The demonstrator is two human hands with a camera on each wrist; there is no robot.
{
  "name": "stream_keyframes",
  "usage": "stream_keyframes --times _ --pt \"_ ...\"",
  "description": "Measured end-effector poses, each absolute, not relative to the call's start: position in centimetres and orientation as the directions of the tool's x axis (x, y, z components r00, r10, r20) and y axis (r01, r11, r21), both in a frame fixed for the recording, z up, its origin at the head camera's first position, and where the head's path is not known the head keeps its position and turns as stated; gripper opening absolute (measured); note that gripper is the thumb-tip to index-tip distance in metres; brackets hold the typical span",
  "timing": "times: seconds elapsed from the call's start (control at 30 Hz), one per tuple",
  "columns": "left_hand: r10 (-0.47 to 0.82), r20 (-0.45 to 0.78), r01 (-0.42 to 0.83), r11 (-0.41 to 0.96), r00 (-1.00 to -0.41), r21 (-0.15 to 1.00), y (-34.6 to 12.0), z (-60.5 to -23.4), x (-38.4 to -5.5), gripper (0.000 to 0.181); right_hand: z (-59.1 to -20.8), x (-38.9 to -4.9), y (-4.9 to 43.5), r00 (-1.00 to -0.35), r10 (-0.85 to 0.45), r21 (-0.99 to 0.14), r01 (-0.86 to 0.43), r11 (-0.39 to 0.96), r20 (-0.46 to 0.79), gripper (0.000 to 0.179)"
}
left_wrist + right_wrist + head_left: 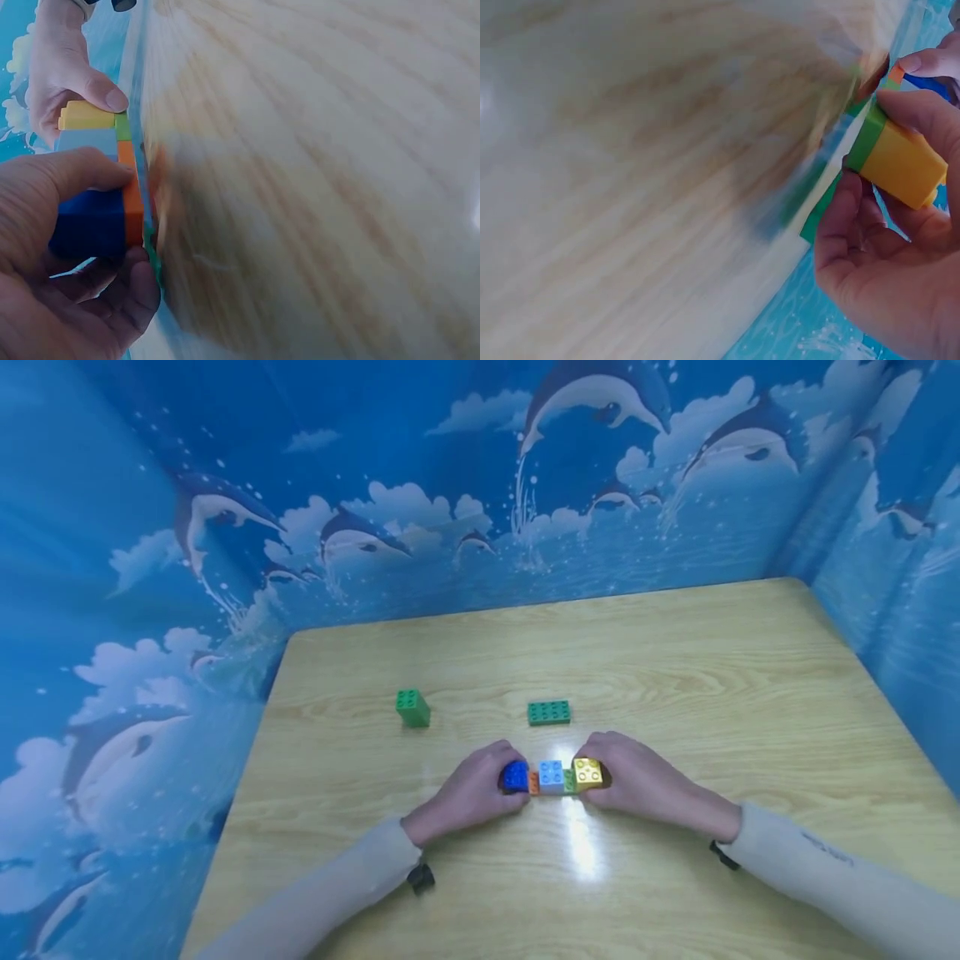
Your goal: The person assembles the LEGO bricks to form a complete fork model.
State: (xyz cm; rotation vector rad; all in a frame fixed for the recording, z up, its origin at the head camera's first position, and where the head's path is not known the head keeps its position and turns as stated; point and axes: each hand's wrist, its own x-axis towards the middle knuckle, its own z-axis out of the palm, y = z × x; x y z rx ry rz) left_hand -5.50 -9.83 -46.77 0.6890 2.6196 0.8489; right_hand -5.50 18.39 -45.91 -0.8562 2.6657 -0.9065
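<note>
A row of joined toy building bricks lies between my two hands. A dark blue brick (515, 776) sits at its left end on an orange brick (132, 196). In the middle is a light blue brick (551, 775), and at the right end a yellow brick (588, 772) sits on a light green brick (867, 136). My left hand (480, 785) grips the dark blue and orange end between thumb and fingers. With thumb and fingers, my right hand (637, 781) holds the yellow and light green end. The bricks' undersides are hidden in the head view.
Behind the row lies a flat green brick (549, 712) with studs up. A tall green brick stack (414, 710) stands farther left. The wooden table (675, 660) meets a blue dolphin-print curtain (420, 560) at its back and sides.
</note>
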Motion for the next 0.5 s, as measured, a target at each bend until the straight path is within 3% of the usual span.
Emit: stream_keyframes --times 0.37,0.5 --pt "0.498 -0.089 0.280 0.615 -0.863 0.737 -10.1 -46.2 -7.1 0.045 -45.4 -7.5 18.8 -0.860 -0.509 -0.670 -0.356 0.652 -0.038 0.038" --pt "0.494 -0.081 0.259 0.581 -0.866 0.772 -10.2 -46.1 -8.1 0.045 -45.5 -8.5 18.9 -0.867 -0.498 -0.680 -0.366 0.635 0.002 0.038"
